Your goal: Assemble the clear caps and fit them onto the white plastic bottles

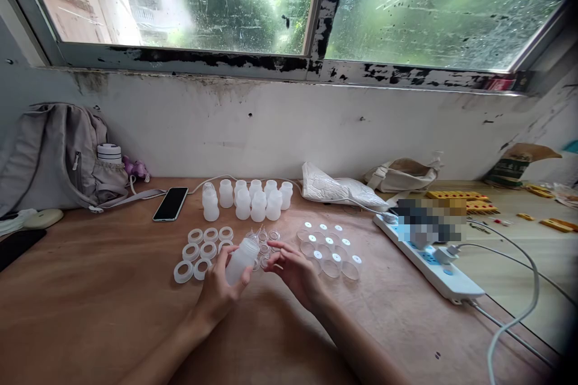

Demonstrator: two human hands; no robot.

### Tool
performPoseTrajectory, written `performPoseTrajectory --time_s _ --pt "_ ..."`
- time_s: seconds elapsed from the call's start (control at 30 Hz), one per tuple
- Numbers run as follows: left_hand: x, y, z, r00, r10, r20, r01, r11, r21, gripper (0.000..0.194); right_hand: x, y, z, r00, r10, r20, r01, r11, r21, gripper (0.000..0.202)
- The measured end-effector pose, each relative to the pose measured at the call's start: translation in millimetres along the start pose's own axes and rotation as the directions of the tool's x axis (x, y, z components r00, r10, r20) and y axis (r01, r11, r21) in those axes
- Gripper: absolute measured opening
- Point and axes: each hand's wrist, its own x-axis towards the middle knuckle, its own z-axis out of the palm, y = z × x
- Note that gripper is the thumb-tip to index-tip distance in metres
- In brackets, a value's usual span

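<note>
My left hand [222, 280] is wrapped round a frosted baby bottle [240, 261], tilted with its threaded neck up and to the right. My right hand [295, 274] is just right of the bottle's neck, its fingers stretched out and apart, with nothing visible in them. Clear silicone teats [273, 235] lie between and behind the hands, partly hidden. To the left are several white screw rings [183, 272] in rows. On the right lie several clear caps [351, 271] with white round spots. Further back stand several frosted bottles [258, 207]; the front left one [211, 204] has a clear top.
A phone [170, 204] lies at the back left, near a grey backpack [58, 150]. White padded packaging [338, 186] and a beige bag [404, 174] rest by the wall. A power strip [428, 258] with loose cables [535, 295] runs along the right side.
</note>
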Motion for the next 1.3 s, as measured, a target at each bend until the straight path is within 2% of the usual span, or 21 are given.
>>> performPoseTrajectory --time_s 0.07,0.17,0.23,0.4,0.53,0.63,0.7,0.8,0.87,0.93,1.0,1.03,1.07,1.13,1.17,1.2,1.23,1.3 --pt "-1 -1 1.4 0.999 0.028 0.032 -0.028 1.000 0.002 0.033 1 0 -2 0.999 -0.028 -0.042 0.029 0.999 0.014 0.025" --pt "-6 -3 7.3 0.992 0.077 0.096 -0.079 0.997 0.014 0.031 0 1 2 1.000 -0.025 0.017 0.025 0.999 -0.029 0.040" --pt "-9 -5 11.8 0.988 0.095 0.119 -0.099 0.995 0.030 0.031 -2 3 6 0.999 -0.013 0.044 0.018 0.993 -0.117 0.047" --pt "-7 -12 18.2 0.990 0.095 0.101 -0.102 0.993 0.067 0.039 -3 10 6 0.995 -0.084 -0.060 0.048 0.888 -0.457 0.044" --pt "-5 -12 19.4 0.983 0.070 0.169 -0.062 0.997 -0.054 0.040 -2 9 5 0.998 -0.064 0.025 0.068 0.870 -0.488 0.046" --pt "-5 -11 19.2 0.984 0.124 0.128 -0.120 0.992 -0.038 0.037 -5 7 7 0.990 -0.136 -0.035 0.089 0.798 -0.596 0.037" --pt "-6 -11 19.1 0.981 0.159 0.109 -0.156 0.987 -0.038 0.036 -8 6 9 0.990 -0.141 -0.024 0.097 0.783 -0.615 0.036" --pt "-7 -8 19.7 0.951 0.125 0.283 -0.078 0.982 -0.173 0.034 -10 6 13 0.997 -0.047 0.066 0.076 0.833 -0.549 0.041" --pt "-8 -4 20.3 0.932 0.100 0.349 -0.020 0.974 -0.227 0.035 -11 7 15 0.997 -0.065 0.029 0.070 0.815 -0.575 0.038" --pt "-9 0 21.2 0.958 0.091 0.271 -0.032 0.977 -0.213 0.035 -11 8 16 0.985 -0.160 -0.060 0.081 0.747 -0.660 0.033" --pt "-11 3 22.7 0.976 0.064 0.207 -0.016 0.974 -0.228 0.035 -12 8 17 0.974 -0.208 -0.086 0.093 0.721 -0.687 0.030" --pt "-12 3 23.9 0.967 0.031 0.251 0.041 0.960 -0.279 0.034 -12 8 19 0.978 -0.200 -0.065 0.109 0.747 -0.656 0.031" --pt "-13 3 25.4 0.935 -0.010 0.354 0.142 0.926 -0.349 0.032 -13 7 20 0.985 -0.171 -0.025 0.122 0.793 -0.597 0.034" --pt "-15 2 29.0 0.798 -0.054 0.600 0.396 0.798 -0.454 0.031 -15 6 23 0.993 -0.099 0.067 0.118 0.888 -0.443 0.042" --pt "-16 1 30.7 0.740 -0.057 0.670 0.483 0.738 -0.471 0.032 -15 6 25 0.993 -0.075 0.087 0.103 0.917 -0.386 0.042" --pt "-16 1 32.3 0.726 -0.057 0.685 0.509 0.714 -0.480 0.032 -15 6 27 0.995 -0.062 0.078 0.086 0.931 -0.354 0.040" --pt "-18 2 33.5 0.761 -0.064 0.646 0.475 0.733 -0.486 0.032 -15 7 28 0.997 -0.058 0.043 0.069 0.937 -0.343 0.034" --pt "-20 5 34.6 0.887 -0.077 0.456 0.299 0.847 -0.440 0.032 -14 10 30 0.994 -0.082 -0.065 0.054 0.932 -0.357 0.022"
